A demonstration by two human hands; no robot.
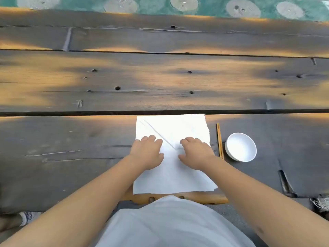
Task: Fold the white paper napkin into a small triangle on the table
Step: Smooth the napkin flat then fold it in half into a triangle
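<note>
A white paper napkin (173, 177) lies flat on the dark wooden table (71, 132), close to the near edge. A diagonal crease runs across it from the far left corner down to its middle. My left hand (148, 151) rests palm down on the napkin's left half, fingers slightly curled. My right hand (195, 153) presses on the right half, fingertips at the end of the crease. Both hands lie on top of the paper; I cannot see either one pinching it.
A pair of wooden chopsticks (220, 140) lies just right of the napkin, and a white bowl (240, 147) stands beyond them. The table's near edge (204, 197) runs right under the napkin. Gaps run between the planks.
</note>
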